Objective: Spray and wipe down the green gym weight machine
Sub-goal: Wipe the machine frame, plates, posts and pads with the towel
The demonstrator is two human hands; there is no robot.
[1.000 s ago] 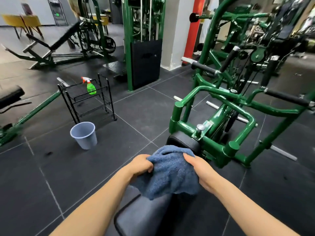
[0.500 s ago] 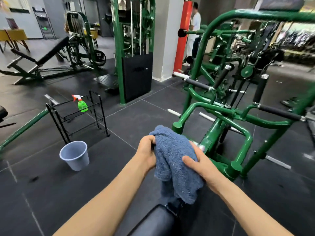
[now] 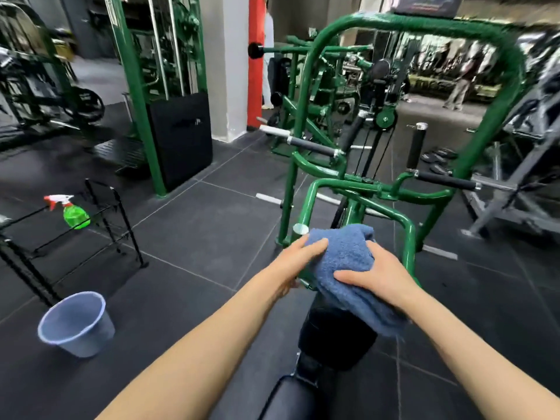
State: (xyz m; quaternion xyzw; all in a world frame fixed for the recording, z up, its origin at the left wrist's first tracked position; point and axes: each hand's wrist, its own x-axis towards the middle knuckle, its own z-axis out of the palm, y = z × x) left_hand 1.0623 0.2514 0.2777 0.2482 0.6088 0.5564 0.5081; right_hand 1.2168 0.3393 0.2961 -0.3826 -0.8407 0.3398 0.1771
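Two hands on the blue towel [image 3: 348, 262]: right hand [image 3: 378, 277] grips it, left hand [image 3: 298, 259] lies flat-fingered on its left edge, over the green machine's [image 3: 406, 189] near frame. Spray bottle [image 3: 74, 212] sits far left on the black rack [image 3: 121, 213]. Risk: loose towel tail slips off the tube; a dry wipe just smears grime.
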